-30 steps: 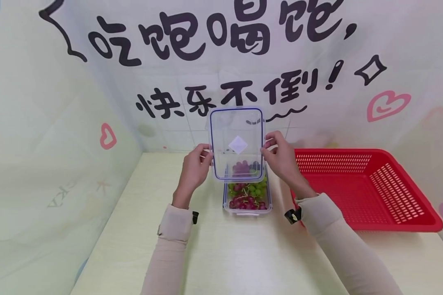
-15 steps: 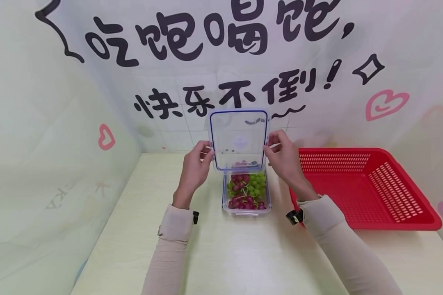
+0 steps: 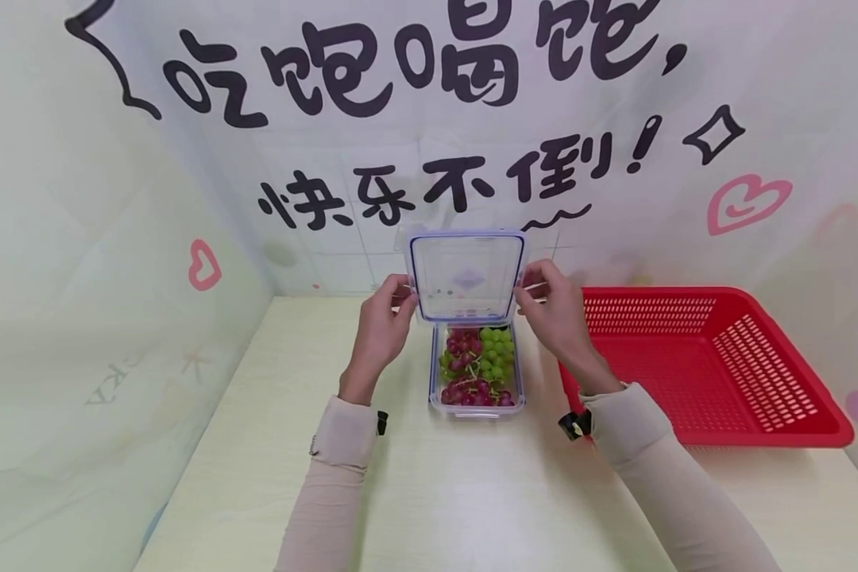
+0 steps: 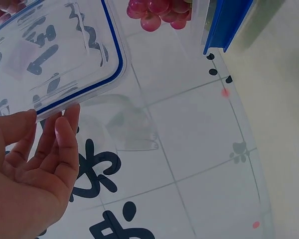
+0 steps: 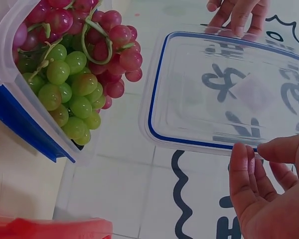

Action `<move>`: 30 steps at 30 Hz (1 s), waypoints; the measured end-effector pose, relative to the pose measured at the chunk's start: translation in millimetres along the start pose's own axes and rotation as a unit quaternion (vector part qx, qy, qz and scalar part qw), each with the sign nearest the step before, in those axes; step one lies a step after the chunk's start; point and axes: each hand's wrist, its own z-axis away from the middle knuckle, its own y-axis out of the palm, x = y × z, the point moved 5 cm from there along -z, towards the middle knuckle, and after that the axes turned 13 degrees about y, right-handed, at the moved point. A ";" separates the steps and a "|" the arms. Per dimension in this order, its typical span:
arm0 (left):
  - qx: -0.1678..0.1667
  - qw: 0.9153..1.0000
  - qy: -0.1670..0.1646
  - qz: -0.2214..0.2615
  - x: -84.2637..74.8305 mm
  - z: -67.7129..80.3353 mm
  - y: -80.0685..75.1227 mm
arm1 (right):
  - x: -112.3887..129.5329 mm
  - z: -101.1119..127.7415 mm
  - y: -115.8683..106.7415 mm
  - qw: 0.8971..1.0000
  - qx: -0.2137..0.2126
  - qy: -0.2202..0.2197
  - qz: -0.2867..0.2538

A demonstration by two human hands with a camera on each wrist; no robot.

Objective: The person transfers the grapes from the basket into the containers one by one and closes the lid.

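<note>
A clear plastic lid with a blue seal is held tilted above the far end of a clear food container. My left hand pinches the lid's left edge between thumb and fingers, also seen in the left wrist view. On the opposite edge, my right hand pinches it the same way; the right wrist view shows thumb and fingertips at the rim. Red grapes and green grapes on their stems fill the container. A blue side flap hangs along the container's wall. Lid and container are apart.
To the right of the container stands a red perforated basket, close to my right forearm. Everything rests on a pale wooden table. Behind it hangs a white printed backdrop with dark lettering.
The lid has tipped: its upper edge has come down while its lower edge has risen, so more of the grapes show. Both hands still hold it and have shifted only slightly.
</note>
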 end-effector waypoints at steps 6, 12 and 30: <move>0.003 1.000 0.010 0.004 2.0 -0.6 5.5 | -4.6 0.6 -2.7 1.000 -0.009 0.002 0.012; 0.011 1.000 0.005 0.010 12.4 2.4 12.5 | -13.3 2.7 3.4 0.999 0.010 0.024 0.032; 0.015 0.998 0.048 -0.045 32.1 4.2 30.8 | -37.2 -1.5 13.3 0.989 0.051 0.137 0.004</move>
